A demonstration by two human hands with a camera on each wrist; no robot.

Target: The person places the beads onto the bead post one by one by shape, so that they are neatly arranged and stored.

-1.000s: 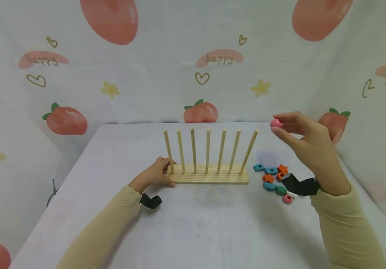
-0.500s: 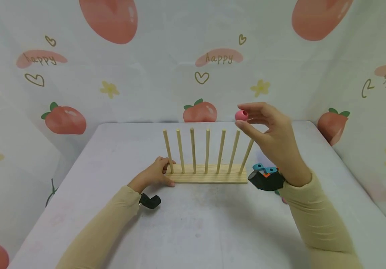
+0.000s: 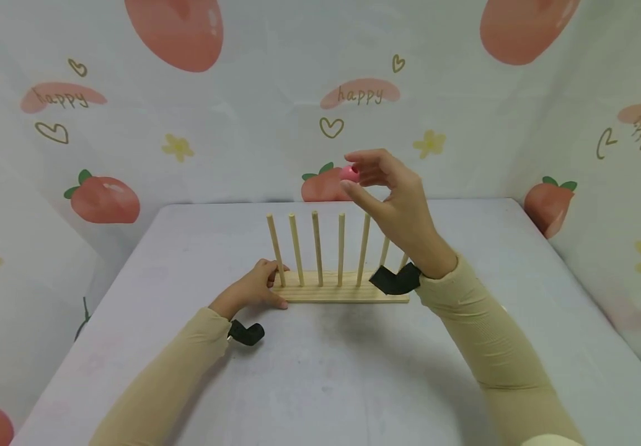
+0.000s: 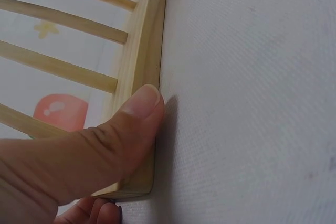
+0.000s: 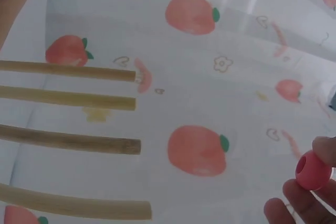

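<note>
Between thumb and fingertips, my right hand (image 3: 395,195) pinches a round pink bead (image 3: 349,174) in the air, higher than the peg tops. The bead's hole shows in the right wrist view, where the bead (image 5: 313,170) is near the right edge. A wooden peg stand (image 3: 320,295) with a row of upright pegs is on the table. My left hand (image 3: 255,287) grips the left end of its base; in the left wrist view the thumb (image 4: 131,124) lies along the base's front edge. The right hand and wrist partly cover the rightmost pegs.
A white-covered table (image 3: 320,371) carries the stand. Behind it hangs a white cloth (image 3: 265,111) printed with fruit and hearts. The loose coloured beads on the right are now hidden behind the right forearm (image 3: 482,328). A dark cord (image 3: 83,319) shows at the left table edge.
My right hand has carried the pink bead leftward and upward, from right of the stand to above its middle pegs. The left hand keeps its hold on the base.
</note>
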